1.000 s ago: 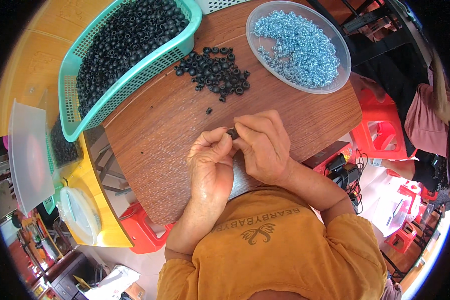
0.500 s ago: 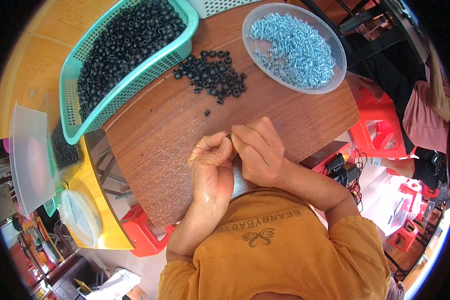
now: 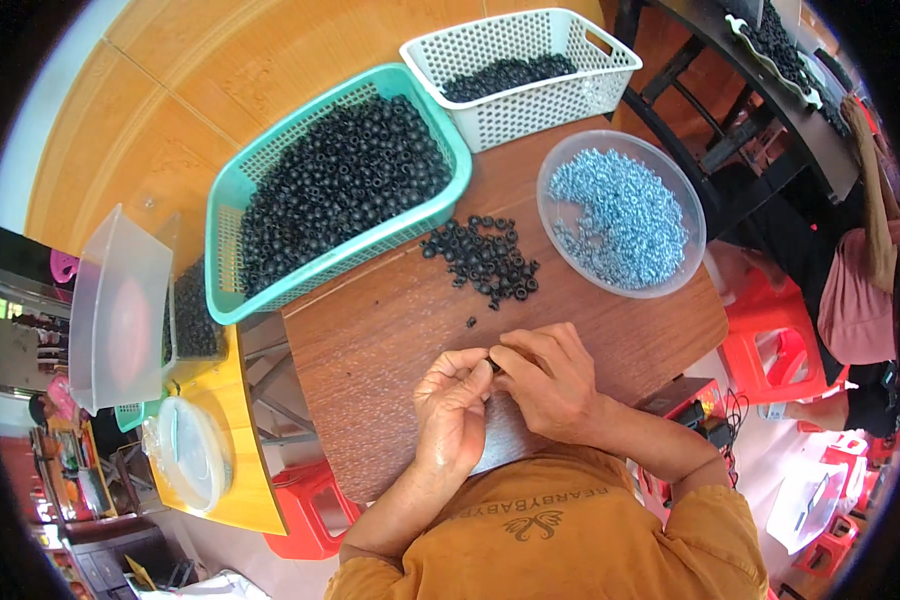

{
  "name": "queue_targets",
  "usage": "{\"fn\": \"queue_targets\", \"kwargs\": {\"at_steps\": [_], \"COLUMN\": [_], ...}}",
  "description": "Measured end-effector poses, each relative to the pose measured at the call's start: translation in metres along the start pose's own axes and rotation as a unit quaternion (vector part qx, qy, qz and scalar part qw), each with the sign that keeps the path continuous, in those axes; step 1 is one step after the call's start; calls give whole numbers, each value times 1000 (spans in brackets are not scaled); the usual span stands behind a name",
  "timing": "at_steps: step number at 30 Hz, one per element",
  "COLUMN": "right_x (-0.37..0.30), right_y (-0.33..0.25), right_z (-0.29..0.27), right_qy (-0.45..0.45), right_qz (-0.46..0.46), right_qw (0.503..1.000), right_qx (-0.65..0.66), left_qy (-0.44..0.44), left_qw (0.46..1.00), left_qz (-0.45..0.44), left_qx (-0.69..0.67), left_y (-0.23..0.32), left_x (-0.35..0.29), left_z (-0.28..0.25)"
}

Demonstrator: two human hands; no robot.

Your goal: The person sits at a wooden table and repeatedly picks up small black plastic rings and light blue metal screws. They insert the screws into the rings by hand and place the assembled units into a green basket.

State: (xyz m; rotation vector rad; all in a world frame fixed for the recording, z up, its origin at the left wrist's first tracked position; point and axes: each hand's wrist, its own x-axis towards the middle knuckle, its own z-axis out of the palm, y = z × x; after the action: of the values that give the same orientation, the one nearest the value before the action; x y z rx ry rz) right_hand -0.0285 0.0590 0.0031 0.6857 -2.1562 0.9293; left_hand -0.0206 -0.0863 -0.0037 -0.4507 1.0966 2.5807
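My left hand (image 3: 454, 405) and my right hand (image 3: 548, 378) meet just above the near half of the brown table (image 3: 370, 370). Between their pinched fingertips is a small black round piece (image 3: 495, 366), mostly covered by the fingers. Beyond the hands, a loose pile of black round pieces with holes (image 3: 485, 258) lies on the wood, and one stray piece (image 3: 471, 322) sits nearer to me. A round translucent tub (image 3: 698, 240) at the right holds many small shiny blue-silver parts (image 3: 625, 215).
A teal basket (image 3: 345, 248) full of black pieces stands at the far left of the table. Behind it is a white basket (image 3: 550, 118) with more. Red stools (image 3: 770, 345) flank the table, and a person in pink (image 3: 855, 300) sits at the right.
The whole view has shifted, so table and hands appear lower and further right, and the white basket shows fully. Both hands still pinch together at the fingertips.
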Motion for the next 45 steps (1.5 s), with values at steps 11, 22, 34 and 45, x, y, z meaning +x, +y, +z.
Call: {"fn": "queue_targets", "kwargs": {"at_steps": [11, 22, 34, 45], "right_x": [-4, -11, -26, -25], "right_y": [7, 22, 24, 23], "right_z": [-17, -41, -23, -25], "right_qy": [30, 27, -10, -22], "right_qz": [42, 66, 125, 113], "right_qw": [997, 997, 989, 991], "right_qx": [55, 16, 76, 65], "left_qy": [-115, -256, -524, -524], "left_qw": [976, 934, 758, 735], "left_qz": [55, 138, 20, 25], "left_qx": [179, 208, 388, 430], "left_y": [70, 130, 185, 187], "left_x": [49, 148, 48, 29], "left_z": [77, 175, 122, 117]}}
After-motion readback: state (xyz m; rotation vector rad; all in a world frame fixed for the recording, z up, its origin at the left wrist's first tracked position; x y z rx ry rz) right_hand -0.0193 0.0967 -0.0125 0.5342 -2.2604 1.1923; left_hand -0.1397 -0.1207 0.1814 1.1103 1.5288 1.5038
